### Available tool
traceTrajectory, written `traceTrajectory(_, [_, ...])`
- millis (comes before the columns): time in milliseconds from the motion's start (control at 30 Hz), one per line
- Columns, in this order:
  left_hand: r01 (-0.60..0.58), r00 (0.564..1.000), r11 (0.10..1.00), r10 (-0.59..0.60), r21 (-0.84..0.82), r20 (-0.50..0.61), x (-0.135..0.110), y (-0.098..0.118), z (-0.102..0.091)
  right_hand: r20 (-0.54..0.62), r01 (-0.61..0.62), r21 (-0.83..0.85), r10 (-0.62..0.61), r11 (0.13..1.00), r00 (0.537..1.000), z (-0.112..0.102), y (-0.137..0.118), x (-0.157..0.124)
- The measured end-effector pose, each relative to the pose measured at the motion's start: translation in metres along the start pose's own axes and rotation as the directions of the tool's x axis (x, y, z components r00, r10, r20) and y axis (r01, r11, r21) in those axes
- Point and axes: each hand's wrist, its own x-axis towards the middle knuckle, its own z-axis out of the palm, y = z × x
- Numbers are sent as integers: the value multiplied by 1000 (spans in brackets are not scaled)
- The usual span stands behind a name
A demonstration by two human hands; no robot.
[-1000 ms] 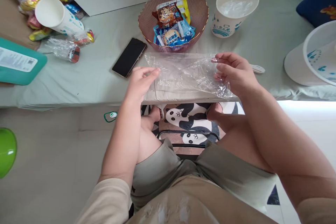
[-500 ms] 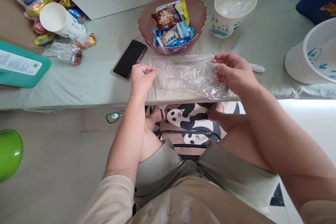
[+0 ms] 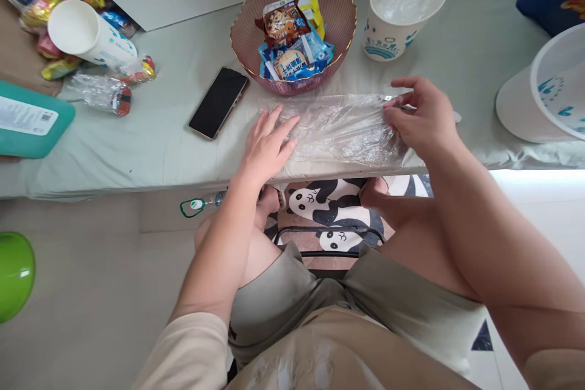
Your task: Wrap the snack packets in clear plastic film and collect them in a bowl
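Note:
A clear plastic bag lies spread along the front edge of the cloth-covered surface, wrinkled toward its right end. My left hand rests flat on the bag's left end, fingers spread. At the other end, my right hand pinches the bag's edge between thumb and fingers. Just behind the bag stands a pink ribbed glass bowl with a gold rim, holding several wrapped snacks. A black phone lies left of the bowl. Behind my right hand, a small white object is mostly hidden.
A paper cup holding crumpled clear plastic stands right of the bowl. Farther right is a white bin-like container. On the left, another paper cup lies tipped among wrapped sweets, near a teal package. A green stool stands on the floor.
My left hand has opened from a pinch and laid its fingers on the bag. My right hand has moved slightly right, and the bag lies flatter and more stretched. The view has shifted a little.

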Motion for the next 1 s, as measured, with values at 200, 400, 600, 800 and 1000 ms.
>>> traceTrajectory(200, [-4,1000,1000,4,-1,-23,-2,-3,0,-255,186,-327,-276,927,927,-8,2,7])
traceTrajectory(400, [7,999,1000,-6,7,-45,-2,0,4,82,702,-323,-720,635,689,14,-8,-30])
traceTrajectory(600, [45,992,998,-51,-54,-114,-8,0,-1,501,712,-424,-510,560,699,26,-4,-36])
traceTrajectory(800, [-28,969,989,-8,-142,-248,1,6,-17,576,798,-311,-566,516,590,12,-1,-33])
traceTrajectory(1000, [-45,998,976,55,-213,39,3,32,-17,550,883,-252,-692,396,467,17,2,-35])
